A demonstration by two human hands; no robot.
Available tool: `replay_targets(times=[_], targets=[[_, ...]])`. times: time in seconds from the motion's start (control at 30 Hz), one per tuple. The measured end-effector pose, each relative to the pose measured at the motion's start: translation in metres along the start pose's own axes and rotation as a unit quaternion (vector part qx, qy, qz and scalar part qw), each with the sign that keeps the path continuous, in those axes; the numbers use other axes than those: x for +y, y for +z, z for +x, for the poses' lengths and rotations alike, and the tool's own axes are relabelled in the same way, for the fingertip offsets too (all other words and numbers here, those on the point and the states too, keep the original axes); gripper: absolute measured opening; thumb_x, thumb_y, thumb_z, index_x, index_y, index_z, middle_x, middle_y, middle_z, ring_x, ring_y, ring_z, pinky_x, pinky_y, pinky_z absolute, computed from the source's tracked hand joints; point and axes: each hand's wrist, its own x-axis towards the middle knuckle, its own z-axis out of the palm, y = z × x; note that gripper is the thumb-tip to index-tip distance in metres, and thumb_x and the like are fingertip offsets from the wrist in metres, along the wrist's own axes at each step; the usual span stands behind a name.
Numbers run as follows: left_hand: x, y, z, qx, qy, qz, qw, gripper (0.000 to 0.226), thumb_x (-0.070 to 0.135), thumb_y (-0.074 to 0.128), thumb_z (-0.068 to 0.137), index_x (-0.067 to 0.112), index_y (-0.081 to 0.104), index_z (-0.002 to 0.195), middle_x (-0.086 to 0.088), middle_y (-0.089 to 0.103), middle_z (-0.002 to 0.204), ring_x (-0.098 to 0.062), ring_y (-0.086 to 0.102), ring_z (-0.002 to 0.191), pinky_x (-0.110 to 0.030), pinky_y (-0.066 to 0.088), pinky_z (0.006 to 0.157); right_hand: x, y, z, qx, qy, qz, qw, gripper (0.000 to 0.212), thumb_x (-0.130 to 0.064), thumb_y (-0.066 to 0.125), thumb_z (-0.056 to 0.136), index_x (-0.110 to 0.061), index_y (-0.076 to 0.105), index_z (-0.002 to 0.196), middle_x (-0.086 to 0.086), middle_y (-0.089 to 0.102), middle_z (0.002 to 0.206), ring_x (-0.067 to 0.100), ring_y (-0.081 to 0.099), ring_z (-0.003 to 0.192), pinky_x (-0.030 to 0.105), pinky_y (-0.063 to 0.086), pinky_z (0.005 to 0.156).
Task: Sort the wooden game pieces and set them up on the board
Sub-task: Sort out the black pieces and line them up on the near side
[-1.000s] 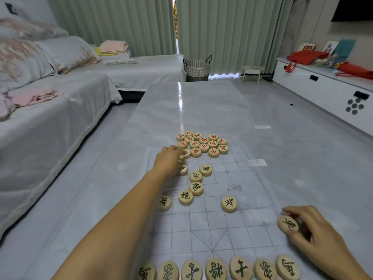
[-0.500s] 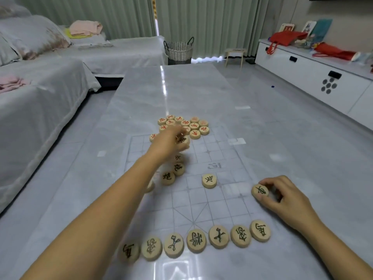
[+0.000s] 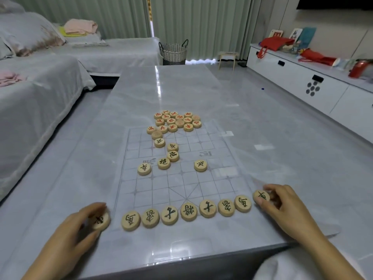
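Left hand: my left hand (image 3: 80, 227) has come back from the far cluster to the near left corner of the board (image 3: 181, 178); its grip is closed on a black-marked disc (image 3: 100, 220), fingertips on top, thumb at the near edge.
Right hand: my right hand (image 3: 286, 203) has slid nearer to me along the board's right edge; its grip pinches another black-marked disc (image 3: 261, 196) at the near right corner, just beside the row's last piece.
Near row: seven black-marked pieces (image 3: 186, 212) lie in a slightly bowed line along the board's near edge, between my two held discs.
Middle of board: six black-marked pieces (image 3: 172, 156) lie loose around the board's centre, one well apart to the right.
Far edge: the red-marked pieces (image 3: 177, 120) sit bunched, touching, at the board's far edge, some spilling onto the grid.
Pieces: flat round discs of pale wood, smooth-faced, each carved with one inked character.
Board: a thin, clear, glossy sheet printed with a faint grey grid and diagonal lines, lying flat.
Worktop: the worktop (image 3: 252, 126) is polished grey stone-look, veined and reflective, long and rectangular.
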Motion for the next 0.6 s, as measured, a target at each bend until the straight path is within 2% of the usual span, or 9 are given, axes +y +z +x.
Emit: replay_targets(times=[0.07, 0.13, 0.17, 0.23, 0.3, 0.37, 0.5, 0.6], targets=[[-0.006, 0.006, -0.004, 0.035, -0.02, -0.035, 0.999, 0.062, 0.029, 0.072, 0.064, 0.06, 0.044, 0.11, 0.013, 0.061, 0.109, 0.002, 0.053, 0.095, -0.004, 0.036, 0.082, 0.001, -0.004, -0.002, -0.021, -0.006, 0.018, 1.0, 0.035, -0.027, 0.064, 0.083, -0.025, 0.055, 0.117, -0.011, 0.049, 0.093, 0.007, 0.053, 0.083, 0.022, 0.038, 0.076], [-0.011, 0.015, -0.004, 0.068, -0.05, -0.018, 0.996, 0.071, 0.027, 0.083, 0.056, 0.037, 0.05, 0.118, 0.003, 0.059, 0.11, -0.015, 0.052, 0.103, -0.026, 0.039, 0.093, 0.004, -0.008, -0.002, -0.049, -0.028, 0.006, 0.998, 0.041, -0.02, 0.065, 0.083, -0.025, 0.054, 0.122, -0.01, 0.049, 0.093, 0.009, 0.053, 0.085, 0.015, 0.038, 0.073], [-0.01, 0.018, -0.003, 0.081, -0.066, 0.002, 0.995, 0.071, 0.024, 0.087, 0.054, 0.024, 0.053, 0.117, -0.002, 0.058, 0.109, -0.024, 0.051, 0.105, -0.035, 0.04, 0.092, 0.006, -0.009, -0.002, -0.059, -0.036, -0.007, 0.998, 0.042, -0.018, 0.066, 0.082, -0.027, 0.054, 0.122, -0.007, 0.049, 0.093, 0.009, 0.053, 0.084, 0.013, 0.039, 0.072], [-0.003, 0.023, -0.001, 0.105, -0.076, 0.028, 0.991, 0.056, 0.017, 0.087, 0.056, 0.012, 0.061, 0.105, -0.007, 0.059, 0.105, -0.029, 0.051, 0.103, -0.036, 0.039, 0.088, 0.006, -0.008, -0.002, -0.058, -0.053, -0.025, 0.997, 0.041, -0.016, 0.069, 0.08, -0.032, 0.056, 0.115, -0.004, 0.051, 0.09, 0.009, 0.052, 0.081, 0.015, 0.039, 0.069], [0.003, 0.023, 0.0, 0.113, -0.082, 0.023, 0.99, 0.041, 0.017, 0.083, 0.062, 0.012, 0.063, 0.097, -0.005, 0.058, 0.102, -0.025, 0.049, 0.102, -0.03, 0.035, 0.085, 0.004, -0.005, -0.003, -0.032, -0.065, -0.032, 0.997, 0.041, -0.015, 0.072, 0.076, -0.037, 0.055, 0.106, -0.005, 0.052, 0.087, 0.01, 0.053, 0.078, 0.022, 0.039, 0.068], [0.006, 0.021, -0.001, 0.11, -0.085, 0.007, 0.99, 0.036, 0.018, 0.079, 0.067, 0.014, 0.064, 0.1, 0.0, 0.055, 0.105, -0.017, 0.043, 0.103, -0.024, 0.031, 0.084, 0.004, -0.002, -0.006, -0.015, -0.07, -0.034, 0.997, 0.043, -0.013, 0.074, 0.073, -0.039, 0.055, 0.101, -0.007, 0.052, 0.086, 0.009, 0.052, 0.077, 0.031, 0.042, 0.071], [0.007, 0.02, -0.004, 0.098, -0.091, -0.027, 0.991, 0.038, 0.019, 0.076, 0.072, 0.018, 0.063, 0.108, 0.005, 0.05, 0.107, -0.011, 0.038, 0.106, -0.019, 0.028, 0.085, 0.01, 0.001, -0.008, -0.021, -0.065, -0.052, 0.996, 0.058, -0.018, 0.077, 0.07, -0.062, 0.046, 0.093, -0.009, 0.052, 0.087, 0.013, 0.052, 0.079, 0.025, 0.04, 0.073], [0.005, 0.021, -0.006, 0.096, -0.086, -0.027, 0.991, 0.042, 0.029, 0.077, 0.07, 0.023, 0.063, 0.109, 0.008, 0.053, 0.104, -0.014, 0.041, 0.106, -0.024, 0.033, 0.087, 0.01, 0.001, -0.007, -0.018, -0.069, -0.055, 0.996, 0.058, -0.034, 0.075, 0.071, -0.074, 0.039, 0.092, -0.008, 0.052, 0.087, 0.015, 0.052, 0.079, 0.024, 0.039, 0.072]])
